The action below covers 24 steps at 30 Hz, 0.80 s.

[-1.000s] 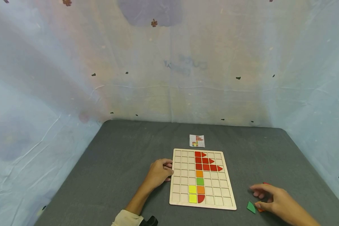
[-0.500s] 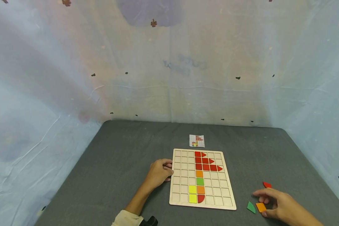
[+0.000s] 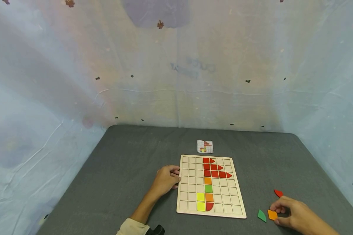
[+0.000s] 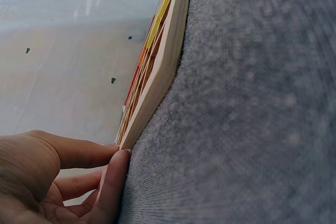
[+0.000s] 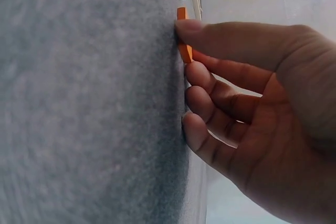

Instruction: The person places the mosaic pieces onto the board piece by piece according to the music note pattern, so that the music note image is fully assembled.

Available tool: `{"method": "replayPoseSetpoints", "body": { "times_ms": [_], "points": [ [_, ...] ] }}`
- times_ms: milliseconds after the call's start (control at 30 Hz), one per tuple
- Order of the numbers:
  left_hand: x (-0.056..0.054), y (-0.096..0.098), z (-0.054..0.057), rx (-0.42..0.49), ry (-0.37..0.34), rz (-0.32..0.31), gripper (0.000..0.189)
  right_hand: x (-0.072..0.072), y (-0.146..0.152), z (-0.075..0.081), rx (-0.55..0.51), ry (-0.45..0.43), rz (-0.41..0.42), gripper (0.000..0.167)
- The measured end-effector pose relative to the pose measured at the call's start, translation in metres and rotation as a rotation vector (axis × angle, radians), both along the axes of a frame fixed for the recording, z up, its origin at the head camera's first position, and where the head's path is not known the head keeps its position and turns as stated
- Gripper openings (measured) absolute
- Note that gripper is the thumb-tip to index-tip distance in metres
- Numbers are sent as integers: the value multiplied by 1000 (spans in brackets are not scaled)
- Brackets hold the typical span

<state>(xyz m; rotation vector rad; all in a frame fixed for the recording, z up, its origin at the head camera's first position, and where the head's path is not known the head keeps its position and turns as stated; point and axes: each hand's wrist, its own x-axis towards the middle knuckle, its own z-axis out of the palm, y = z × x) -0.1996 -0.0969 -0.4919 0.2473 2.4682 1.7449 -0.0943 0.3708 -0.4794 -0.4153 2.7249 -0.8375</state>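
Note:
My left hand (image 3: 165, 179) pinches the left edge of a wooden grid board (image 3: 188, 195) between thumb and forefinger; the left wrist view shows the thumb and finger meeting at the board's edge (image 4: 168, 51). Red squares and triangles, orange, green and yellow squares and a red quarter-round piece fill some cells. At the right, my right hand (image 3: 294, 212) has thumb and forefinger on opposite sides of an orange tile (image 3: 272, 214), which lies on the cloth. Seen from the right wrist, the thumb covers part of this orange tile (image 5: 185, 51).
A green quarter-round tile (image 3: 261, 215) lies just left of the orange one, and a red tile (image 3: 278, 193) lies beyond the right hand. A small printed pattern card (image 3: 205, 147) sits behind the board. Dark grey cloth (image 3: 135, 150) covers the table, with pale sheeting behind.
The right hand has shifted slightly rightward, uncovering the red tile and most of the orange tile, and its forefinger has closed in on the orange tile. The left hand and board stay put.

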Motion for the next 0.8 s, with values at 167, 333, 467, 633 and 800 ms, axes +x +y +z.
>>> {"method": "replayPoseSetpoints", "body": {
  "times_ms": [167, 333, 467, 633, 800],
  "points": [
    [-1, 0, 0, -2, 10, -1, 40, -1, -2, 0, 34, 21, 2, 22],
    [-2, 1, -1, -16, 10, 2, 39, 0, -2, -1, 50, 91, 7, 19],
    [-1, 1, -1, -16, 9, -1, 40, -1, -5, -1, 78, 111, -22, 19],
    [0, 1, -1, -4, 9, -2, 41, -4, -11, 0, 74, 164, -42, 17],
    [0, 0, 0, -3, 6, 2, 41, -6, -22, -1, 38, 282, -32, 17]
  ]
}}
